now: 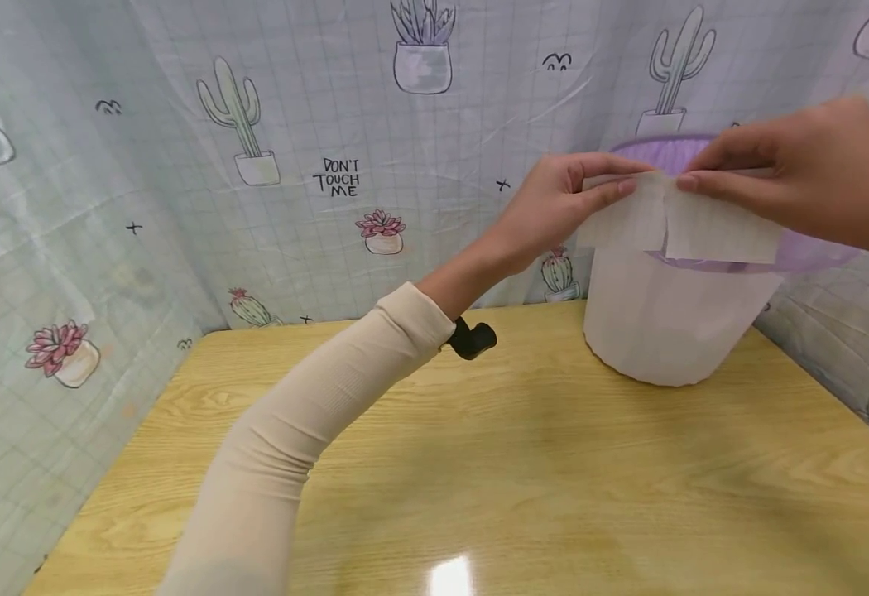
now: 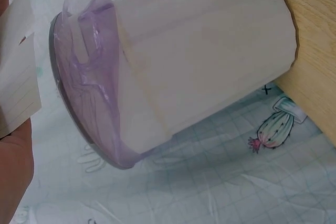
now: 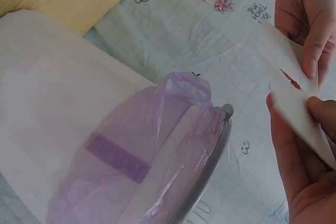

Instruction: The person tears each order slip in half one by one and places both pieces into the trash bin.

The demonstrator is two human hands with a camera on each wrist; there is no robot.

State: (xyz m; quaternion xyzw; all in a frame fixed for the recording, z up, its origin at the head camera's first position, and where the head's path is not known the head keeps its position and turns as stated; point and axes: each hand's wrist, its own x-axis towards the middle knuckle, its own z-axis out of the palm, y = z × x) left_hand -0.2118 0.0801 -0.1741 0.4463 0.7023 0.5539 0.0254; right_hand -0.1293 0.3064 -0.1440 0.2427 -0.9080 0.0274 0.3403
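Note:
A piece of pale paper [image 1: 725, 228] hangs between both hands, held by its top edge over the rim of a white bin [image 1: 665, 323]. My left hand [image 1: 554, 203] pinches the paper's left part between thumb and fingers. Close beside it, my right hand [image 1: 814, 174] pinches the right part. A tear runs between the two halves in the head view; the right wrist view shows a ragged gap in the paper [image 3: 286, 59]. A purple plastic bag [image 2: 100, 72] lines the bin and folds out over its rim.
The bin stands at the back right of a wood-grain table [image 1: 479, 463]. Behind hangs a curtain [image 1: 449, 141] printed with cacti. A black object [image 1: 472, 339] shows beside the left sleeve cuff [image 1: 415, 319].

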